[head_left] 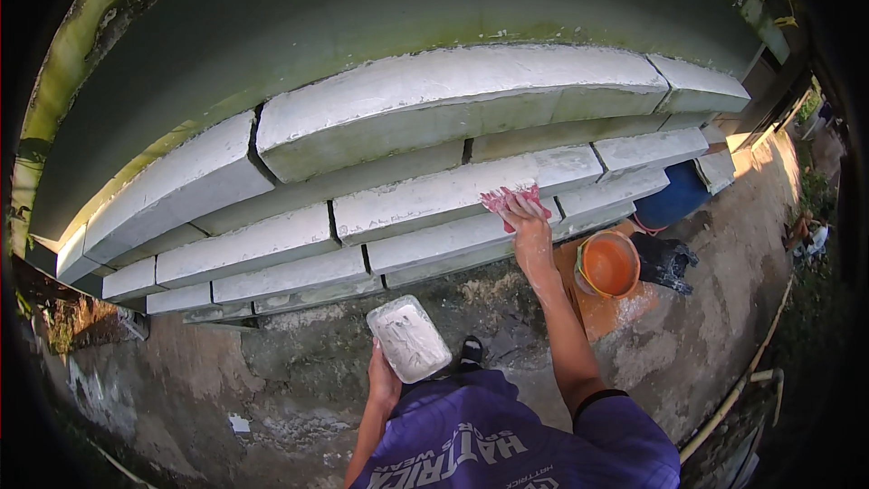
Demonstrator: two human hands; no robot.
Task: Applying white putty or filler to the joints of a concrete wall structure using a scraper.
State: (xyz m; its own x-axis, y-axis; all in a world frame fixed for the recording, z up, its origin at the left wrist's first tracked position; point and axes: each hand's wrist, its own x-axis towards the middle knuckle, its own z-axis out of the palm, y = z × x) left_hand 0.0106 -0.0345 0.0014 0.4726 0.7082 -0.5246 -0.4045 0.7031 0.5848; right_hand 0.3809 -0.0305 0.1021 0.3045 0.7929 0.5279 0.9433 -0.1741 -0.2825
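A wadded pink cloth [502, 201], smeared with white, rests on the front of a white-coated middle ledge [407, 204] of a stepped concrete structure. My right hand [529, 228], speckled white, grips this cloth with fingers wrapped over it. Low at the centre, my left hand [382, 371] holds a rectangular tub [407, 337] of white paste by its left side, fairly level. Above the middle ledge runs a wider upper ledge [462, 81], white on top and greenish on its face, split by dark gaps.
An orange bucket [609, 263] stands on a brown board [588, 308] at right, beside dark crumpled material [665, 264] and a blue object [677, 192]. A green-stained wall [407, 9] rises behind the ledges. A pale pipe [735, 398] runs along the stained concrete ground [661, 362].
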